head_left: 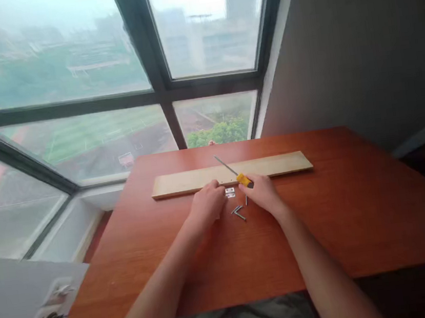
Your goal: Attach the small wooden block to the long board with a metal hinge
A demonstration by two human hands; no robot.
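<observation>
Right hand [262, 192] is closed around the handle of a screwdriver [243, 179], with the thin metal shaft slanting up and leftward over a pale wooden board [184, 182]; the left hand [207, 201] has its fingertips at the board's near edge, and whether they pinch anything I cannot tell. Between the 2 hands, just in front of that edge, a small light plate [230, 191], probably a hinge, lies on the bench [133, 272], its dark holes showing. For good work here, I would judge that the blade should point away from the left fingers, as it does, while the plate is squared by feel against the board's straight edge. A firm press with the left hand should stop the board sliding, since the bench looks smooth enough to let it slip. If the driver is brought to bear, its shaft wants to stand in line with the fastener, because a leaning tip could skid out. The loose screws [240, 216] are slim and grey, lying crosswise and liable to roll if a wrist brushes them. The board is long, flat and narrow, with a light, dry-looking face; the bench is reddish brown with a soft sheen; the driver's handle is stubby, yellow and dark.
</observation>
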